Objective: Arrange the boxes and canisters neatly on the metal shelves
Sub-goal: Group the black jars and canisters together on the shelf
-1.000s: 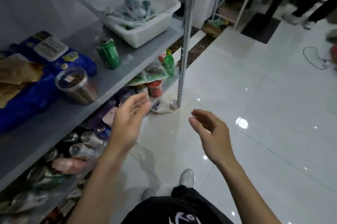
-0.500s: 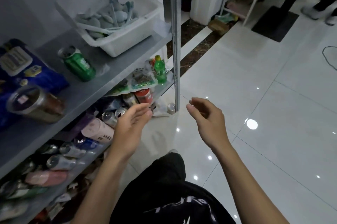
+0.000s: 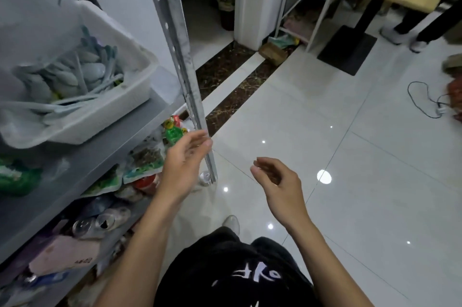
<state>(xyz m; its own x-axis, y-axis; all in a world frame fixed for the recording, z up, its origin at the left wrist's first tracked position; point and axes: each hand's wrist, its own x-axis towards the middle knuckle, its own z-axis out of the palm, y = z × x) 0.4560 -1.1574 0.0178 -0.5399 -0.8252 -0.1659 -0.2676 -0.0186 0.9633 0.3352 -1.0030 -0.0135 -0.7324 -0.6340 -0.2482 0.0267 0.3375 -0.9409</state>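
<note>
Grey metal shelves (image 3: 82, 169) at left carry one white plastic tub (image 3: 87, 126) of pale blue-green utensils (image 3: 75, 74) on the upper level, likely to keep them together. Below, at least two silver cans (image 3: 100, 224) lie sideways among snack packets (image 3: 145, 164) (untidy, probably next). The left hand (image 3: 185, 159) and right hand (image 3: 280, 181) hover apart, both empty with loose fingers.

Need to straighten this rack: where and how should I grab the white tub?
The white tub is wide and open-topped with a lipped rim. Likely best: two hands from the open aisle side, one grip under the rim of the front long wall, one on the short end by the shelf post, kept level for the loose utensils inside.
</note>
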